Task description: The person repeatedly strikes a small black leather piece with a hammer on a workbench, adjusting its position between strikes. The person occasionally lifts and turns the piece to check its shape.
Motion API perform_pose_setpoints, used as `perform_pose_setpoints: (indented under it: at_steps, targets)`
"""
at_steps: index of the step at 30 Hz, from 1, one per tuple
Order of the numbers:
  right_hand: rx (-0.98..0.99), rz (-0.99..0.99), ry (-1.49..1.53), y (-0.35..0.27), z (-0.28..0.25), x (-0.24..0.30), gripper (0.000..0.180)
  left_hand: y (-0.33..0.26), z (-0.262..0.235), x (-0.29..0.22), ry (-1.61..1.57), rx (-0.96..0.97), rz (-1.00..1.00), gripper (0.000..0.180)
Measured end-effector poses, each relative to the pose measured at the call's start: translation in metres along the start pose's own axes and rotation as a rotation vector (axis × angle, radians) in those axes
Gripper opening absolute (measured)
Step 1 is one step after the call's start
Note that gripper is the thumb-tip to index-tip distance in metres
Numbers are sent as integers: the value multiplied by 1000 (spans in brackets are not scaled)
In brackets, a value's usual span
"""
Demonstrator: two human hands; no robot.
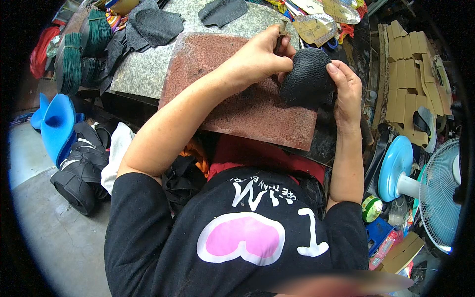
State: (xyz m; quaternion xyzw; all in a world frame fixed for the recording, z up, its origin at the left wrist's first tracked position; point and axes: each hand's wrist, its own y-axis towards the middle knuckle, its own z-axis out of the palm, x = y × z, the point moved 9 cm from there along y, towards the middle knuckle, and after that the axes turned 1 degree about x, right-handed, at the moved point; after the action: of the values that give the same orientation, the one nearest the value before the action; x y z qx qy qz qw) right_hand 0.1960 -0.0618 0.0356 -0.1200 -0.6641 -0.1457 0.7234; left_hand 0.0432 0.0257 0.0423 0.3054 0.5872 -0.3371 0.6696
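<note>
Above a reddish-brown textured board (247, 116), a black pebbled-leather piece (308, 79) with a rounded top edge is held up between my hands. My left hand (267, 57) is closed, its thumb at the piece's left edge. A slim dark tool with a brassy end (283, 25) rises from the curled fingers of that hand; its kind is hidden by them. My right hand (345, 86) pinches the right edge of the leather between thumb and fingers. More cut black leather pieces (154, 27) lie beyond the board, with a single one (222, 12) farther right.
The board rests over a speckled grey slab (133, 74). Shoe-shaped templates (316, 29) and blue-handled scissors (332, 43) lie at the far right. Green cord bundles (71, 62) stand far left. Cardboard boxes (405, 74) and a fan (440, 193) are on the right.
</note>
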Motion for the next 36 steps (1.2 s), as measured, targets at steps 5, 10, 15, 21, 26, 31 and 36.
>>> perform_pose_setpoints:
  at_steps: [5,10,15,21,26,31,36]
  targets:
    - [27,-18,-62,-1,3,0,8,1,-1,0,-5,-5,4,24]
    - [59,10,-28,-2,5,-2,8,-2,-4,-2,-78,-76,17,25]
    - [77,-29,-75,-1,10,6,8,-3,-2,-3,-54,-58,25,25]
    - [60,-26,-51,5,17,2,10,0,-4,-2,-66,-43,43,24]
    - [67,-14,-51,2,18,-1,11,-1,-4,-1,-129,-34,28,24]
    - [61,-15,-54,0,18,3,12,-2,-5,-3,-131,-37,33,25]
    - [24,5,-112,-4,16,1,10,-1,-6,-3,7,-62,61,24]
